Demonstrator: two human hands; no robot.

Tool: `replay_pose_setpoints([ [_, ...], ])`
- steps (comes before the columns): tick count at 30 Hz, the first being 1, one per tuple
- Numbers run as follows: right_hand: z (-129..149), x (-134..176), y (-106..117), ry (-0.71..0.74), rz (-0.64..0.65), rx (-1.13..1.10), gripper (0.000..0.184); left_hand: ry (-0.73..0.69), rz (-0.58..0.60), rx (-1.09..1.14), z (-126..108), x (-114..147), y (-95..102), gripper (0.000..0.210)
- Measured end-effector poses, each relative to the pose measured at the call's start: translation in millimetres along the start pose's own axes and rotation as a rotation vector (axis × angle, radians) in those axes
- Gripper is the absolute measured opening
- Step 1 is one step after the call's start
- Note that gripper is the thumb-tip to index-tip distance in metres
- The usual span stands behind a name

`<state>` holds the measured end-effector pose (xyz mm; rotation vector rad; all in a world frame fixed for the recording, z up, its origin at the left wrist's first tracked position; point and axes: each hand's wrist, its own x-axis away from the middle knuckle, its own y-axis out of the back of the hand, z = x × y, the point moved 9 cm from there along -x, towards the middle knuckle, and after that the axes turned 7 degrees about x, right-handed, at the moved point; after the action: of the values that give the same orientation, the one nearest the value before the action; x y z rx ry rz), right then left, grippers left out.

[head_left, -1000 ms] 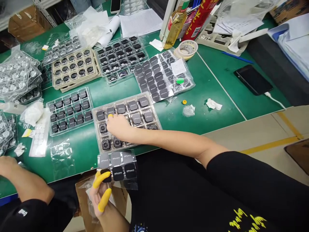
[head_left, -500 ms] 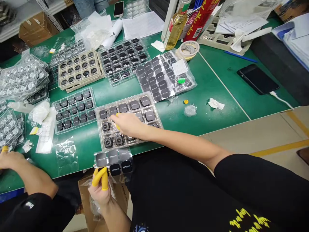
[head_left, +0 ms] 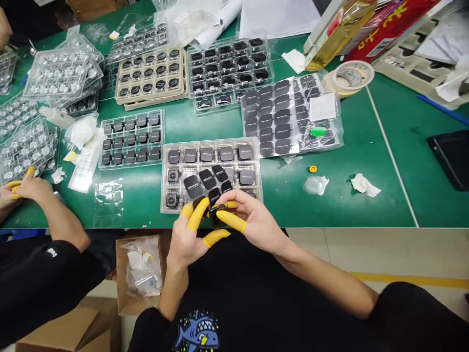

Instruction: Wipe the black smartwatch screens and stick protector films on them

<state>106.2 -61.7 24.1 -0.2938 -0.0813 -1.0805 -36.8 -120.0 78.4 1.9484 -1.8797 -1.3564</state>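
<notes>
My left hand, yellow cots on its fingers, pinches a sheet of black square stickers with pale lettering. The sheet fans out above the fingertips. Right beside it, my right hand grips a black square watch case between yellow-cotted fingers, close against the sheet. Both hands are in front of a clear plastic tray near the table edge. In the tray sit several watch cases; some carry dark lettered squares, others, like one case, show a round sensor back. My hands and the sheet hide part of the tray.
Left of the tray lies a smaller tray of dark squares. Behind are a beige tray, a tray of black parts and a bagged sticker stack. Tape stands right. A co-worker's hand is at far left.
My right hand has left the tray with a watch case and come to my left hand. The left hand has raised the sticker sheet in front of the tray. The view has shifted.
</notes>
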Motion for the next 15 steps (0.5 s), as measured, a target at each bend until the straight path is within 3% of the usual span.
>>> replay_pose_setpoints([
  [5, -3.0, 8.6, -12.6, -0.051, 0.071, -0.061, 0.033, -0.015, 0.041, 0.047, -0.9, 8.0, -5.2, 0.073],
  [9, -3.7, 10.9, -12.7, -0.033, 0.078, -0.072, 0.021, 0.019, 0.058, 0.096, -0.3, 13.0, -6.4, 0.077],
  [15, -0.4, 12.0, -14.6, -0.002, 0.096, -0.094, 0.019, -0.011, -0.005, 0.128, -5.3, 10.6, -3.0, 0.074],
])
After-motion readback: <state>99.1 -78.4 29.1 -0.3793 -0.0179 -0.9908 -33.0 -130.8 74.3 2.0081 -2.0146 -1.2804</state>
